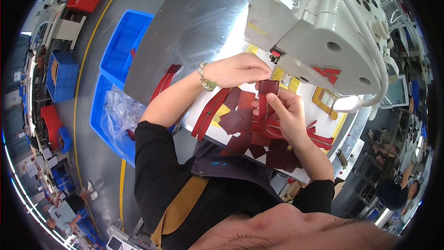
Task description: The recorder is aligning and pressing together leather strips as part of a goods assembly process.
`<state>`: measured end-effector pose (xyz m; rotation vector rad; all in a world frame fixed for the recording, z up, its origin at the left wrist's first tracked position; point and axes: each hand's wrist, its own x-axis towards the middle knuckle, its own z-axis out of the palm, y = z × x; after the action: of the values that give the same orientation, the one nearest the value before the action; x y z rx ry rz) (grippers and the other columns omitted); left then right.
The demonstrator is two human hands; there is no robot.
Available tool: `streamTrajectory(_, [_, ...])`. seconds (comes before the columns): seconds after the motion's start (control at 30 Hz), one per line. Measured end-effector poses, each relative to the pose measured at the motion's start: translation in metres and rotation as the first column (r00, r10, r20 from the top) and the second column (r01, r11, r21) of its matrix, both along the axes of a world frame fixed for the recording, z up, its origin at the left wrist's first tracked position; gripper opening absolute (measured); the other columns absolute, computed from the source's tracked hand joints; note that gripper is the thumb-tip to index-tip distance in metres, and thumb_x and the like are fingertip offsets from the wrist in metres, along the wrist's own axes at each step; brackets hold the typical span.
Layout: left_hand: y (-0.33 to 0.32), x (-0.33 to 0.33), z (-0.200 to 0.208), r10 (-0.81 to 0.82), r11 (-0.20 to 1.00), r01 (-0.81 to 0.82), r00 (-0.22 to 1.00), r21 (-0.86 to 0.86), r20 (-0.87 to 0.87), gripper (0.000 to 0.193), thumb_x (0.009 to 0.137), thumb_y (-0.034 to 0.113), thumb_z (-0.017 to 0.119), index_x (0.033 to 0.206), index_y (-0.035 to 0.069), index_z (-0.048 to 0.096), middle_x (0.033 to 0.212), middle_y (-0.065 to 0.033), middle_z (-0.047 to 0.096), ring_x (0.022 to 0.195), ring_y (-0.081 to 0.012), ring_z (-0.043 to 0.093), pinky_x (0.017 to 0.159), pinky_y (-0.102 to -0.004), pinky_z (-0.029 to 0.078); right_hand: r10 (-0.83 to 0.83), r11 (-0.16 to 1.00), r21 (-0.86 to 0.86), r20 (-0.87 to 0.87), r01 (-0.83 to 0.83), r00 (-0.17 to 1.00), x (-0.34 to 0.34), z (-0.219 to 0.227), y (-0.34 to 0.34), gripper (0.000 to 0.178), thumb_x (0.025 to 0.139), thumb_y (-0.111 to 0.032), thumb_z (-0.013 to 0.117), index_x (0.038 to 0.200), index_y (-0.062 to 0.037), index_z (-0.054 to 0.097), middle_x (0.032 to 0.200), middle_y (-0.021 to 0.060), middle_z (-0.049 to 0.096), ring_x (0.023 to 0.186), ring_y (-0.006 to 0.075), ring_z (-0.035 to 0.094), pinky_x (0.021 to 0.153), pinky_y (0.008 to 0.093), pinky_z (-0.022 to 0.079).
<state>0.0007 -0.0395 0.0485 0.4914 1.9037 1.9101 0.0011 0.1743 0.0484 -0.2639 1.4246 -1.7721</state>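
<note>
My right hand [290,111] grips a red zipper [262,106] between thumb and fingers. A dark red square patch [268,86] covers the zipper's upper end, just below the sewing machine's [319,41] head. My left hand [238,70], with a beaded bracelet [204,75] at its wrist, is closed with curled fingers at the patch's upper left edge. Whatever its fingertips hold is hidden. Around my hands lie several loose dark red patches [231,121]. Another red zipper [209,113] rests to their left, and a further zipper [320,140] to the right.
Left of the white work surface extends a shiny metal table [185,28], with red zipper strips [164,83] at its edge. Blue bins [121,51] stand beyond, one holding clear plastic [120,113]. A lit lamp [348,104] hangs at the right, near a yellow frame [325,102].
</note>
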Motion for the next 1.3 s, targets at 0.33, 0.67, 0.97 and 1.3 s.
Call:
streamTrajectory(0.33, [0.001,0.0,0.002,0.023,0.99,-0.035,0.996,-0.137,-0.091,0.044,0.093,0.024,0.061,0.063,0.002,0.037,0.058,0.0002,0.028,0.056,-0.009,0.026,0.049,-0.0279,0.025,0.012,1.0,0.001,0.016,-0.012,1.0,-0.004,0.002,-0.001,0.023,0.098,-0.013,0.053,0.102,0.0087,0.059,0.094,0.0139,0.068,0.085,0.016,0.067,0.077,0.0268,0.056])
streamTrajectory(0.67, [-0.005,-0.009,-0.013,0.152,0.983,-0.153,0.988,-0.1,-0.023,0.038,0.093,0.027,0.061,0.067,0.0,0.055,0.058,0.0021,0.046,0.057,-0.0069,0.036,0.052,-0.0262,0.033,0.096,0.99,0.103,0.02,-0.098,0.995,-0.014,0.006,0.014,0.027,0.093,-0.012,0.06,0.114,0.0029,0.054,0.088,0.0119,0.068,0.075,0.0113,0.065,0.068,0.0245,0.051])
streamTrajectory(0.97, [-0.022,-0.017,-0.02,0.368,0.927,-0.359,0.926,-0.111,0.08,0.023,0.09,0.017,0.062,0.096,-0.005,0.067,0.078,-0.0019,0.065,0.073,-0.0074,0.055,0.072,-0.0247,0.046,0.288,0.871,0.441,-0.101,-0.217,0.952,-0.007,0.064,0.079,0.046,0.088,0.001,0.058,0.132,-0.004,0.043,0.088,0.0114,0.068,0.075,0.013,0.065,0.064,0.0243,0.05])
streamTrajectory(1.3, [-0.066,-0.029,0.009,0.286,0.867,-0.212,0.953,-0.451,0.103,0.03,0.089,0.025,0.066,0.076,-0.002,0.065,0.064,0.0013,0.058,0.063,-0.0043,0.051,0.059,-0.0225,0.041,0.56,0.794,0.026,-0.42,-0.607,0.714,0.086,0.024,0.031,0.052,0.094,-0.007,0.052,0.144,-0.0102,0.037,0.134,0.0129,0.053,0.121,0.0271,0.054,0.094,0.0363,0.045])
